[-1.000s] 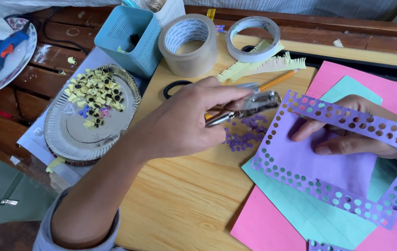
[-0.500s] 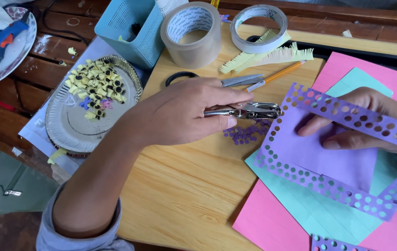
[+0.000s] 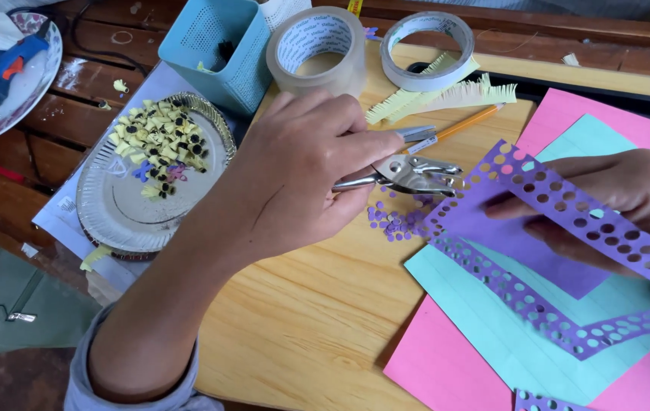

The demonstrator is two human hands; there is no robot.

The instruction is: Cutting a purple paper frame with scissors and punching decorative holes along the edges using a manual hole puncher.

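Head view | left hand [image 3: 294, 179] closed around metal hole punch [image 3: 409, 173] | right hand [image 3: 606, 205] gripping purple punched paper [image 3: 523, 228] | purple dots [image 3: 393, 222] below punch

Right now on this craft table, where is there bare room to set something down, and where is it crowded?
Bare wooden board lies below the left hand, between the forearm and the pink paper. It is crowded up top: blue basket, two tape rolls, fringed strips, pencil. Purple punched dots litter the middle.
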